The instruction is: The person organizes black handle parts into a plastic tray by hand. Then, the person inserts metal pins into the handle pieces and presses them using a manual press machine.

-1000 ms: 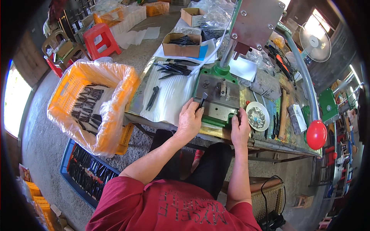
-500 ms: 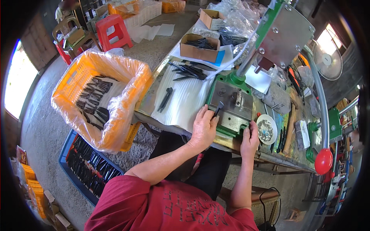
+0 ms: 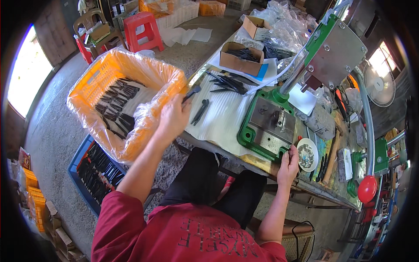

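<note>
My left hand is closed on a slim black tool with a broader end. It is over the gap between the table and the plastic-lined orange crate, near the crate's right rim. Black pieces lie in rows inside that crate. My right hand rests with its fingers stretched against the front right corner of the green base of a hand press. On the press's steel plate sits a small metal fixture, with no black tool visible in it.
On white foam lie a pair of black pieces and a pile. A white bowl and a hammer are right of the press. The red-knobbed lever hangs far right. A blue crate stands on the floor.
My left hand has moved left from the press to beside the orange crate, carrying the black tool. My right hand stays at the press base. The view has shifted slightly.
</note>
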Demonstrator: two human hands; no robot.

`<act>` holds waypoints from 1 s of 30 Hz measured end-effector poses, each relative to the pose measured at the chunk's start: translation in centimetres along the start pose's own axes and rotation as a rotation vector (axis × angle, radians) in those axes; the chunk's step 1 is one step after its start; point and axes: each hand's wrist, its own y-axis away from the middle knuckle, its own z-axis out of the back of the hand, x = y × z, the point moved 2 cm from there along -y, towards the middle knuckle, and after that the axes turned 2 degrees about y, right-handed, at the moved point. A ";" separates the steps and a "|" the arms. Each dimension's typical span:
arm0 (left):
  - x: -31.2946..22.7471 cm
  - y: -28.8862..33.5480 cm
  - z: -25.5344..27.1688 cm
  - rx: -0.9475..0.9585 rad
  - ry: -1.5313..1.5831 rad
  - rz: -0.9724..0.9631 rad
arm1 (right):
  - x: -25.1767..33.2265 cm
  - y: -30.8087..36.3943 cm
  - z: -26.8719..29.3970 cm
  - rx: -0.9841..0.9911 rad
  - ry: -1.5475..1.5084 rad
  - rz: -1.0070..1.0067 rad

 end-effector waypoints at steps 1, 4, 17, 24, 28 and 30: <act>0.8 -0.8 -0.1 -0.003 -0.004 -0.002 | 0.1 0.0 0.0 0.008 0.049 0.007; 1.4 -1.9 -0.8 0.357 -0.173 0.118 | -0.5 0.1 0.0 -0.030 0.040 0.041; 3.7 -3.4 -2.9 0.461 -0.249 0.141 | 0.3 0.2 0.1 -0.009 0.017 0.017; 2.7 -3.7 -1.2 0.433 -0.351 0.136 | -0.1 0.2 -0.1 -0.013 0.023 0.018; 3.0 -3.3 -1.0 0.403 -0.264 0.109 | -0.1 0.2 -0.1 -0.023 0.030 0.037; 3.1 -3.2 -0.9 0.385 -0.228 0.088 | -0.2 0.2 -0.1 -0.026 0.030 0.036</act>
